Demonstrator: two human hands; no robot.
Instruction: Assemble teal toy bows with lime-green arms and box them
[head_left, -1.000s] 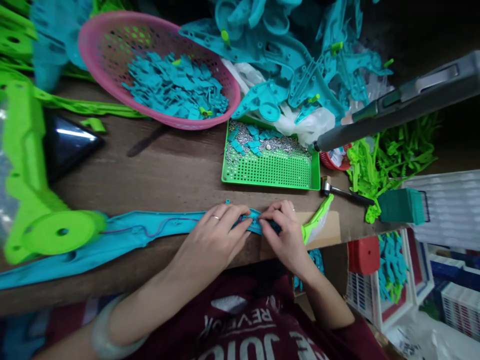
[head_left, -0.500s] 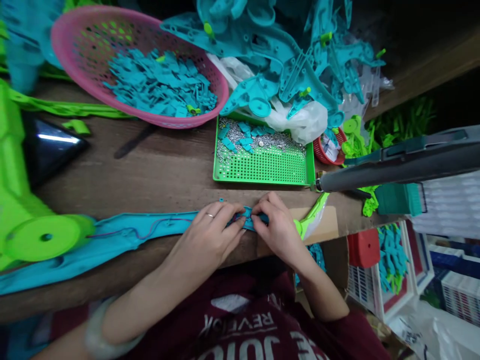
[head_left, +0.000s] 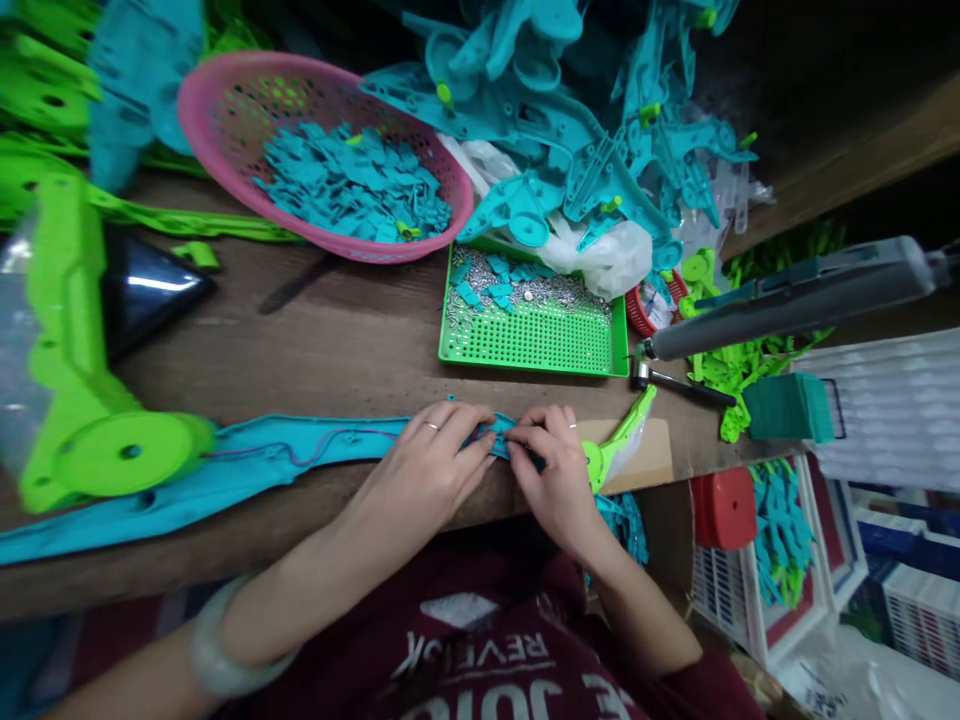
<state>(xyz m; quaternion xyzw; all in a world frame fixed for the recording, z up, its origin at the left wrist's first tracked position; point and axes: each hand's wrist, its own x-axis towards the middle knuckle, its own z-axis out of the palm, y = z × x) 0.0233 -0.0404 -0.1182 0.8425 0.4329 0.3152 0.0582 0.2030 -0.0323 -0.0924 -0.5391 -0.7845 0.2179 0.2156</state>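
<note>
A long blue plastic shell [head_left: 262,455] lies along the table's front edge, with a thin dark wire [head_left: 304,458] running inside it. My left hand [head_left: 442,455] rests over its right part, fingers pinched at the wire's end. Close beside it, my right hand [head_left: 551,465] is closed on the shell's right end, fingertips nearly meeting the left ones. What lies between the fingertips is too small to make out. A green part with a round disc [head_left: 131,452] sits over the shell's left portion.
Behind the hands is a green tray [head_left: 532,340] of screws and blue pieces. A pink basket [head_left: 330,245] of blue pieces stands back left. A grey screwdriver [head_left: 795,305] hangs at the right, above a black-handled tool [head_left: 690,388]. A green-and-clear part [head_left: 622,440] lies on cardboard.
The view has shifted, so the basket and left-hand green part appear farther right. The right hand's fingers have moved slightly; both hands stay at the shell. The hanging screwdriver has swung a little.
</note>
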